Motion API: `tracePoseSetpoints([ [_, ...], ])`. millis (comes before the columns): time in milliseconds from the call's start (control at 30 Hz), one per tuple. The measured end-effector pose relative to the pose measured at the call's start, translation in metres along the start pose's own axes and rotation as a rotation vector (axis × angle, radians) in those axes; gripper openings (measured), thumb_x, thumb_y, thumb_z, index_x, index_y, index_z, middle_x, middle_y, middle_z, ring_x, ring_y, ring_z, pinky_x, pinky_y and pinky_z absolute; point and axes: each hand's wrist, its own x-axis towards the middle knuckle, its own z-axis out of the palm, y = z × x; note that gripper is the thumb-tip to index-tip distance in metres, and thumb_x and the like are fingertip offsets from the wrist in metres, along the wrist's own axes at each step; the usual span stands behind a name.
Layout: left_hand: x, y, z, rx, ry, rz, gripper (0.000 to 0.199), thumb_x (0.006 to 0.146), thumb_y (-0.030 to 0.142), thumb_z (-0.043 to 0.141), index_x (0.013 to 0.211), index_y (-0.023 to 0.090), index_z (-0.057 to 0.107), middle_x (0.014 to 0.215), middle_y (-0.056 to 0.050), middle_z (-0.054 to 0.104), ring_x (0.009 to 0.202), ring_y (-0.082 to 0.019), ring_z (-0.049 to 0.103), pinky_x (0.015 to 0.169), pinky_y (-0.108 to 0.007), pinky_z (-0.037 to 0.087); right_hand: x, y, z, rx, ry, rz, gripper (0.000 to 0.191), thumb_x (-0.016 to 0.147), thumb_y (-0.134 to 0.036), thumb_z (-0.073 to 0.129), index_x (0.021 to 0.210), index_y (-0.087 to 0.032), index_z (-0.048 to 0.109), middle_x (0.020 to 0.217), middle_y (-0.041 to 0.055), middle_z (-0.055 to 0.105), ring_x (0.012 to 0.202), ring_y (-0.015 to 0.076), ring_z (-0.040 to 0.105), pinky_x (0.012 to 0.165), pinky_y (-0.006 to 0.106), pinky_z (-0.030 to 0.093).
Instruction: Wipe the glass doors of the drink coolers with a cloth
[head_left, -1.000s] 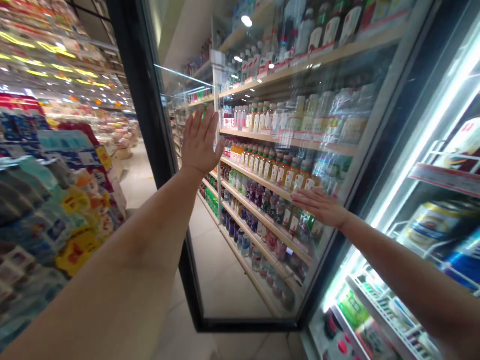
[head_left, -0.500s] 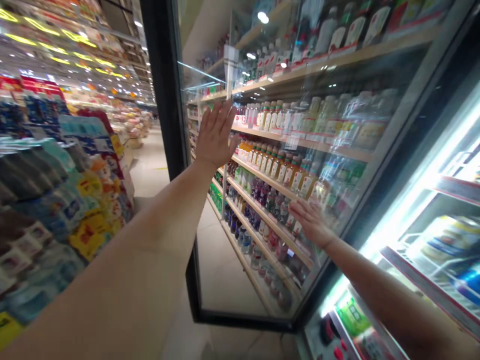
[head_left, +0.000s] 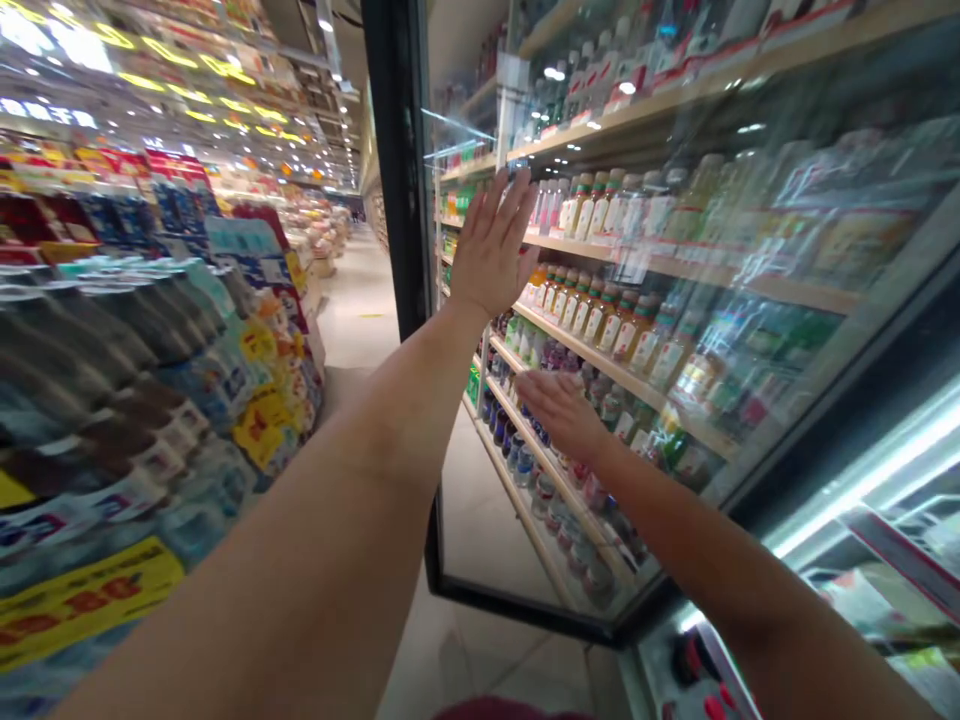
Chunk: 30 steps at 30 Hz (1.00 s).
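Glass door (head_left: 660, 290) fills centre to right of frame, swung open, black frame (head_left: 397, 170) running down its left edge. Lit cooler interior (head_left: 870, 480) shows at lower right, past the door's hinge-side edge.

Left hand (head_left: 491, 245): just above frame centre, fingers extended and pointing up, back of hand to camera, flat over the glass near the left frame edge. Right hand (head_left: 562, 415): lower and a bit right of it, fingers straight, pointing up-left, also over the glass. Neither hand is closed on anything; can't tell if either palm actually contacts the pane. Hands near each other, not touching.

Bottle rows (head_left: 600, 310) on pale wooden shelves show in the glass; can't tell if seen through it or mirrored. Stacked goods and yellow price sign (head_left: 90, 600) at left/lower left. Aisle floor (head_left: 360, 290) upper left of centre.
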Motion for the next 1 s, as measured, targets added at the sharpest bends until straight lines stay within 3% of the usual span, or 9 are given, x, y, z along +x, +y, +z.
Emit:
tracePoseSetpoints([
  [67, 0.000, -0.003, 0.002, -0.013, 0.008, 0.022, 0.072, 0.103, 0.061, 0.042, 0.166, 0.026, 0.038, 0.173, 0.004, 0.025, 0.164, -0.024, 0.005, 0.137, -0.045, 0.000, 0.001, -0.006, 0.005, 0.040, -0.067, -0.106, 0.055, 0.102, -0.008, 0.040, 0.146, -0.033, 0.060, 0.151, -0.0033, 0.060, 0.144, 0.0183, 0.054, 0.114, 0.041, 0.053],
  [133, -0.001, -0.006, 0.006, -0.029, 0.022, 0.056, 0.073, 0.103, 0.061, 0.040, 0.167, 0.025, 0.037, 0.174, 0.002, 0.025, 0.164, -0.024, 0.003, 0.137, -0.046, -0.002, 0.019, 0.015, -0.008, 0.050, -0.076, -0.100, 0.052, 0.103, -0.009, 0.040, 0.148, -0.027, 0.060, 0.155, 0.0015, 0.057, 0.149, 0.0213, 0.049, 0.118, 0.045, 0.048],
  [267, 0.000, -0.012, 0.010, -0.059, 0.025, 0.108, 0.071, 0.105, 0.055, 0.034, 0.169, 0.025, 0.030, 0.175, 0.005, 0.017, 0.164, -0.021, -0.002, 0.136, -0.046, -0.004, 0.086, 0.075, -0.043, -0.066, 0.203, 0.282, 0.049, 0.109, -0.018, 0.033, 0.153, -0.021, 0.054, 0.165, 0.0069, 0.045, 0.159, 0.0252, 0.029, 0.129, 0.057, 0.030],
  [367, 0.001, -0.013, 0.010, -0.067, 0.018, 0.118, 0.068, 0.105, 0.051, 0.031, 0.170, 0.030, 0.028, 0.174, 0.011, 0.013, 0.164, -0.020, -0.001, 0.136, -0.044, -0.005, 0.116, 0.083, -0.046, -0.052, 0.196, 0.322, 0.051, 0.110, -0.022, 0.029, 0.158, -0.021, 0.047, 0.167, 0.0060, 0.041, 0.161, 0.0257, 0.022, 0.132, 0.057, 0.022],
  [500, -0.001, -0.012, 0.004, -0.007, 0.032, 0.146, 0.066, 0.107, 0.052, 0.031, 0.169, 0.028, 0.031, 0.175, 0.009, 0.014, 0.164, -0.020, -0.001, 0.136, -0.044, -0.003, 0.121, 0.059, -0.038, 0.030, 0.142, 0.353, 0.071, 0.106, -0.018, 0.031, 0.172, -0.030, 0.008, 0.174, 0.0021, 0.026, 0.162, 0.0246, 0.018, 0.131, 0.057, 0.027],
  [633, -0.004, -0.014, 0.000, 0.081, -0.162, 0.334, 0.069, 0.103, 0.064, 0.051, 0.163, 0.032, 0.040, 0.172, 0.002, 0.030, 0.164, -0.027, 0.002, 0.130, -0.061, -0.019, 0.128, 0.055, -0.050, 0.027, 0.275, 0.473, 0.105, 0.096, -0.016, 0.045, 0.161, -0.036, -0.035, 0.177, -0.0101, 0.005, 0.164, 0.0180, 0.004, 0.130, 0.052, 0.036],
  [733, -0.004, -0.016, 0.003, 0.101, -0.242, 0.438, 0.047, 0.107, 0.055, 0.052, 0.151, 0.040, 0.053, 0.167, 0.007, 0.041, 0.164, -0.024, 0.012, 0.126, -0.064, -0.023, 0.130, 0.073, -0.076, 0.050, 0.142, 0.341, 0.107, 0.089, -0.015, 0.050, 0.167, -0.033, -0.021, 0.176, -0.0100, 0.012, 0.163, 0.0199, 0.013, 0.128, 0.053, 0.040],
  [867, -0.005, -0.020, 0.007, 0.120, -0.195, 0.470, 0.039, 0.109, 0.044, 0.049, 0.147, 0.038, 0.058, 0.168, 0.005, 0.039, 0.163, -0.026, 0.015, 0.128, -0.065, -0.021, 0.098, 0.123, -0.131, -0.121, -0.017, 0.145, 0.059, 0.105, -0.037, 0.049, 0.161, -0.021, 0.041, 0.168, 0.0093, 0.038, 0.158, 0.0292, 0.031, 0.132, 0.061, 0.022],
  [1000, -0.007, -0.020, 0.008, 0.096, -0.191, 0.468, 0.050, 0.107, 0.057, 0.052, 0.149, 0.029, 0.053, 0.168, 0.001, 0.040, 0.163, -0.025, 0.015, 0.134, -0.063, 0.003, 0.050, 0.178, -0.178, -0.426, 0.121, 0.501, 0.071, 0.108, -0.051, 0.039, 0.169, -0.016, 0.023, 0.174, 0.0136, 0.021, 0.162, 0.0370, 0.014, 0.126, 0.074, 0.014],
])
